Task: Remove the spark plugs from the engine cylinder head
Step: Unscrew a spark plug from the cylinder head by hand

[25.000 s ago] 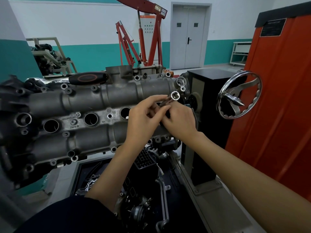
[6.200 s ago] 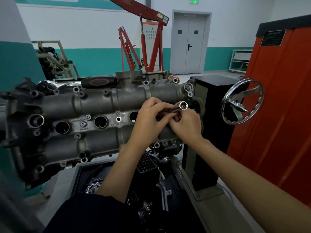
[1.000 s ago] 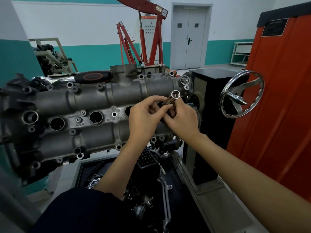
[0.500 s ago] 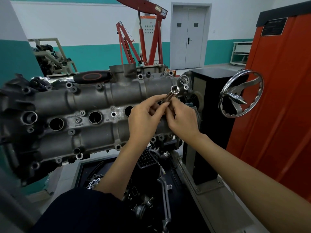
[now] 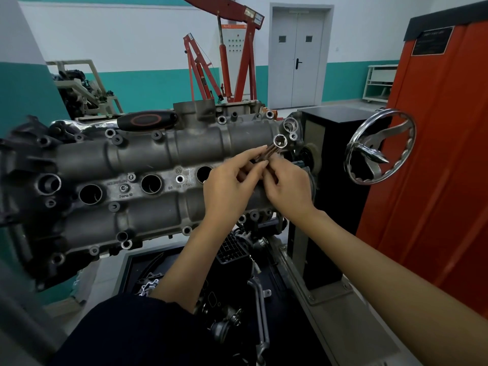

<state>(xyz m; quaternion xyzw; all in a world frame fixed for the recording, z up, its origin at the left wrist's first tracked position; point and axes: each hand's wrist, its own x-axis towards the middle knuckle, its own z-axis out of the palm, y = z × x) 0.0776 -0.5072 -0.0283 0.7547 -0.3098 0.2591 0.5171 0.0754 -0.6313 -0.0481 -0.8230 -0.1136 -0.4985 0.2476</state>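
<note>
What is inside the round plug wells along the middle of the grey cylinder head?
The three open wells in the grey cylinder head look dark; no plug top shows. The left hand covers the area further right.

A red engine hoist (image 5: 237,56) stands at the far wall, left of a grey double door (image 5: 297,59). A chrome handwheel (image 5: 380,146) sits on a black stand (image 5: 335,180) to the right, with an orange cabinet (image 5: 435,154) beyond it. Far left, a beige frame (image 5: 87,85) carries another engine. A white shelf unit (image 5: 380,83) stands far right.
</note>
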